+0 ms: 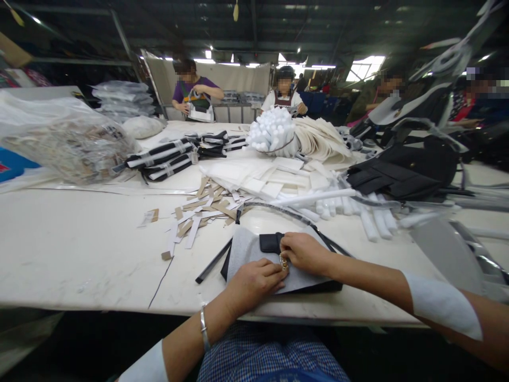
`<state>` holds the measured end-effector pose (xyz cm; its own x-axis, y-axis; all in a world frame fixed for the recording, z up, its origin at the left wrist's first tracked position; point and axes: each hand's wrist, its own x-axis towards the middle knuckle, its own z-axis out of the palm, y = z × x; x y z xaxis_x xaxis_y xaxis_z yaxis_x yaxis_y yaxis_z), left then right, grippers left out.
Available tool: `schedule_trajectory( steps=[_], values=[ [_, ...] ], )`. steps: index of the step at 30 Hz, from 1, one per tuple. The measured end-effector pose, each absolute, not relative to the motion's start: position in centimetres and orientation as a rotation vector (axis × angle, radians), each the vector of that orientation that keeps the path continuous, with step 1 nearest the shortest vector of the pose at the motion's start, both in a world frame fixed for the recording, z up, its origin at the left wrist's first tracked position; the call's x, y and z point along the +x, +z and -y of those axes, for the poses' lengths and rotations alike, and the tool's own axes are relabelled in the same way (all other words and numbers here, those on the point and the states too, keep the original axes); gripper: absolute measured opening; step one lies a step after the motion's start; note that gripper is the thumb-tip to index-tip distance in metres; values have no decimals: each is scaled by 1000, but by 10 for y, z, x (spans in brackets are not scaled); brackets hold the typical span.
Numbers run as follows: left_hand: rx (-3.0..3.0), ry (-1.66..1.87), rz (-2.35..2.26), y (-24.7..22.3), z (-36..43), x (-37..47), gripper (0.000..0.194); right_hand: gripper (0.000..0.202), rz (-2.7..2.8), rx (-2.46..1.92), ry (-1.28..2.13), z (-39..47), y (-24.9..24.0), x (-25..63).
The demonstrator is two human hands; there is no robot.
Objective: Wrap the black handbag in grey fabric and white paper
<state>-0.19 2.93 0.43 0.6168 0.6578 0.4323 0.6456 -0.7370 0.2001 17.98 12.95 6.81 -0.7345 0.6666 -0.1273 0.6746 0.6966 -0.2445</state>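
Note:
A black handbag (318, 285) lies flat at the table's front edge, with a light grey sheet (244, 249) over its face. On the sheet shows a black strap tab (269, 243), and just below it a small gold metal clasp (283, 263). My right hand (304, 253) is closed, thumb and fingers pinching at the clasp beside the tab. My left hand (254, 284) rests on the sheet with fingers stretched out, their tips touching the clasp's lower side. The bag's handle (278, 207), wrapped in clear plastic, arches away behind it.
Loose card strips (194, 217) are scattered behind the bag. Farther back are white foam rods (270, 130), white sheets (254, 178) and wrapped black straps (170, 159). A black bag (405, 167) stands right, a clear plastic sack (75, 140) left. Several co-workers sit across the table.

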Motion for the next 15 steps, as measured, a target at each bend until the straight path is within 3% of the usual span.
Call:
schedule_trajectory(
  steps=[15],
  values=[
    [2784,741,-1153,4,-30,-1,31,15,-2962,912,-224,-109,60,196]
  ],
)
